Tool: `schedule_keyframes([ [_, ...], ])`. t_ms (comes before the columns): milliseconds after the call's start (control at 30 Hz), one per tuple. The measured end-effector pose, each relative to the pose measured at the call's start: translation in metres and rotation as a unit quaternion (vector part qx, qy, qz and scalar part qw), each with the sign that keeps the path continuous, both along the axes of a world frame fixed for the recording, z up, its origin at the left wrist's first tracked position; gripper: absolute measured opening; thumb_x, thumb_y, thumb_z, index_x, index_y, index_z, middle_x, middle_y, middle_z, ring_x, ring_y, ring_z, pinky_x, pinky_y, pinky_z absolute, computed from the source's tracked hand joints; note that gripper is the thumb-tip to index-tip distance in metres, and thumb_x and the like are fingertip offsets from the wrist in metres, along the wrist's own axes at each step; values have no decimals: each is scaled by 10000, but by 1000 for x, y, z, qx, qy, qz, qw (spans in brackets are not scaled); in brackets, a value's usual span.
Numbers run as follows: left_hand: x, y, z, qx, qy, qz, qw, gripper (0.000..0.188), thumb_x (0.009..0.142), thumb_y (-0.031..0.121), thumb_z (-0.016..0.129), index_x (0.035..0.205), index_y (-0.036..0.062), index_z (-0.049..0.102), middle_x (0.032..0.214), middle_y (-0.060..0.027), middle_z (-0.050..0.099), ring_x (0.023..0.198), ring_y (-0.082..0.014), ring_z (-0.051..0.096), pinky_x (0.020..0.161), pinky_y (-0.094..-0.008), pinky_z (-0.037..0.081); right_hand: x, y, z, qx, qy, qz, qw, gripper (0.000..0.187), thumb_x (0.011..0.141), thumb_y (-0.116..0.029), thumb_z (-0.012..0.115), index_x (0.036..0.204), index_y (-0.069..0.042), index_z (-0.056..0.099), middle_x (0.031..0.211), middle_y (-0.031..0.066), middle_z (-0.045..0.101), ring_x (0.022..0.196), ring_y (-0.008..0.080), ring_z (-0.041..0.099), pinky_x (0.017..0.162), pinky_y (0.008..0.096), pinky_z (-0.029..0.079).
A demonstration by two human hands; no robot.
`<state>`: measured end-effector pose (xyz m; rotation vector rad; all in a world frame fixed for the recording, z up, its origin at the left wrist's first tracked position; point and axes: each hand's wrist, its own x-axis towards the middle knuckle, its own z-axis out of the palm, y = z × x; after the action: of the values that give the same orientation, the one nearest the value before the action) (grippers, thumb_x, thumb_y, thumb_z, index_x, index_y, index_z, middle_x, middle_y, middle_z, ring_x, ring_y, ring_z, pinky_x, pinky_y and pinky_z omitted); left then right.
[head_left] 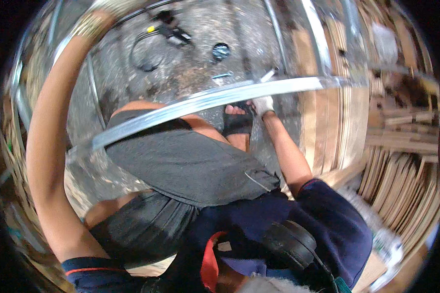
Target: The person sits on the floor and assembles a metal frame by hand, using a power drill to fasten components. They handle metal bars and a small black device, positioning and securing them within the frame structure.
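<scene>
My left hand (113, 9), in a pale knitted glove, reaches to the top edge, next to a dark curved bar or tube (154, 7). Its fingers are cut off from sight. Low beside my sandalled foot (237, 117) is my right hand (263, 105), in a white glove, its fingers curled and partly hidden under a shiny metal bar (205, 101). What they hold cannot be made out. This bar crosses above my legs from left to right. Just beyond it, near the right hand, a short silver rod-like piece (268, 74) sticks up.
On the stained grey floor lie a black tool with a cable (173, 31), a round dark shiny object (221, 51) and a small bluish bolt-like piece (222, 75). More metal bars (318, 36) stand around. Wooden boards (327, 132) and stacked slats (401, 190) fill the right side.
</scene>
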<state>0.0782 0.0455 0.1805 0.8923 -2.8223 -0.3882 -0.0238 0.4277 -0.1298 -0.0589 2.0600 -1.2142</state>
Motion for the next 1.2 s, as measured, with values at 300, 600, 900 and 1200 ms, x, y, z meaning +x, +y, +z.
schedule_keyframes([
  [300, 10, 8, 7, -5, 29, -12, 1000, 554, 829, 487, 470, 910, -9, 702, 934, -271, 672, 913, -425, 653, 828, -479, 508, 8, -19, 29, 8, 55, -78, 995, 257, 864, -254, 617, 824, -7, 557, 585, 65, 562, 424, 147, 514, 378, 299, 396],
  [600, 6, -2, 5, 20, -4, -52, 998, 583, 864, 523, 433, 1058, 41, 698, 1096, -251, 656, 1060, -387, 624, 936, -455, 471, -9, -19, 134, -254, -205, 12, 945, 448, 901, -244, 378, 1245, 10, 512, 1024, 194, 672, 665, 240, 631, 535, 300, 512],
  [900, -88, -19, 4, -99, -111, -134, 980, 417, 796, 419, 568, 976, 84, 738, 964, -91, 718, 830, -271, 678, 725, -444, 513, -39, -17, 220, -128, -425, 244, 862, 648, 818, -219, 552, 1403, 15, 400, 1449, 157, 440, 1157, 361, 575, 718, 365, 576],
  [1200, -158, 125, 32, -175, 237, -178, 939, 179, 785, 223, 600, 879, 170, 743, 880, -66, 719, 815, -245, 687, 575, -442, 467, 7, -65, 247, 131, 119, 724, 666, 212, 901, -221, 601, 946, -27, 674, 827, 95, 692, 759, 193, 648, 691, 324, 521],
])
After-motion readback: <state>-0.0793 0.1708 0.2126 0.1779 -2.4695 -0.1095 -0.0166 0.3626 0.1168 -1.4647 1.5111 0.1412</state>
